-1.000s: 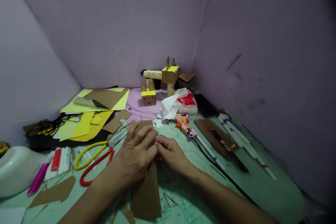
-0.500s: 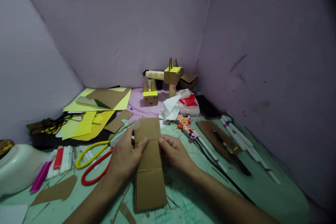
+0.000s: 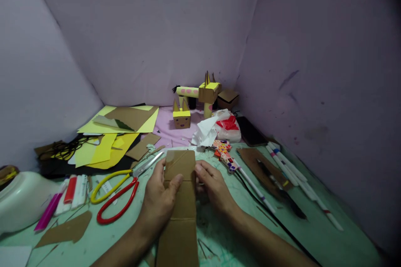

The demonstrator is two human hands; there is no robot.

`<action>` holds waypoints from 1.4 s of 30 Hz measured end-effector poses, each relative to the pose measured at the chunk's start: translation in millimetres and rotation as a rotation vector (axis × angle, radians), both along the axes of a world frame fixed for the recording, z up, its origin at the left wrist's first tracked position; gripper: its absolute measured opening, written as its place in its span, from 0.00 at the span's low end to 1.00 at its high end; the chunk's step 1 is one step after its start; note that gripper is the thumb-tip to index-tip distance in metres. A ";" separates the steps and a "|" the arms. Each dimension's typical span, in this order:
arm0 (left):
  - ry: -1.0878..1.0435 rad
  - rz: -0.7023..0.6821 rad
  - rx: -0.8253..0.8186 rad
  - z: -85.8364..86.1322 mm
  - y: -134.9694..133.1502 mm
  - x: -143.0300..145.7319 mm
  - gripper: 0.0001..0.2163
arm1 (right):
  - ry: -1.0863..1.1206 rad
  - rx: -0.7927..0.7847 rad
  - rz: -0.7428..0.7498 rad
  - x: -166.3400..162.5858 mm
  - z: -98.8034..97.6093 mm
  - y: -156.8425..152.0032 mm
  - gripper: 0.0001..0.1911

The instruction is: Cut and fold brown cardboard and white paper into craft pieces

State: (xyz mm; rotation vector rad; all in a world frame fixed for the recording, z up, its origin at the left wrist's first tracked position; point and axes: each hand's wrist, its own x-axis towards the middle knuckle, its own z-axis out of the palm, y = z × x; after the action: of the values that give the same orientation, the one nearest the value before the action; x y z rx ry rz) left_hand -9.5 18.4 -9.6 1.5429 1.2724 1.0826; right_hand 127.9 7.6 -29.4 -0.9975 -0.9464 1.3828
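Observation:
A long brown cardboard strip (image 3: 179, 204) with crosswise creases is held between both hands above the green tabletop. My left hand (image 3: 163, 194) grips its left edge, thumb lying across the front face and fingers behind. On the right edge, my right hand (image 3: 214, 185) pinches the strip near its upper crease; some of its fingers are hidden behind. To the left lie scissors (image 3: 122, 198) with one yellow and one red handle, their blades partly open. Beyond the strip stand a small cardboard animal head (image 3: 181, 119) and a yellow animal figure (image 3: 208, 93) with pink spots.
Yellow paper sheets (image 3: 108, 154) and cardboard scraps pile up at the back left. A white bottle (image 3: 23, 200) and markers (image 3: 75, 192) lie left. At right are a glue gun (image 3: 227, 158) with its cord, a craft knife (image 3: 278, 187), white pens (image 3: 300, 179) and a phone (image 3: 252, 130).
Both hands and the cardboard strip have come down and closer to me, so its lower end leaves the picture. The scissors' blades now show fully. The view has shifted slightly.

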 end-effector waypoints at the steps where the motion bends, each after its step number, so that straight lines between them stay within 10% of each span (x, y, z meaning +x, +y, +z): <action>1: 0.000 -0.017 -0.008 0.5 -3.3 1.5 0.21 | 0.018 0.021 -0.015 -1.4 1.2 -0.1 0.20; 14: -0.137 -0.114 -0.049 7.3 -26.1 5.4 0.22 | 0.207 0.100 -0.048 -16.6 2.6 -17.7 0.17; 42: -0.106 0.208 0.083 23.6 -3.4 2.0 0.10 | 0.130 -0.018 0.064 -29.2 15.4 -15.7 0.26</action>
State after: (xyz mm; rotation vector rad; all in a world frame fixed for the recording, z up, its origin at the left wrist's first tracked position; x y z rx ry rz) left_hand -7.5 15.0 14.0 1.4162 1.3505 1.3470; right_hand 98.7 -8.1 -14.0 -0.8859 -0.8765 1.4929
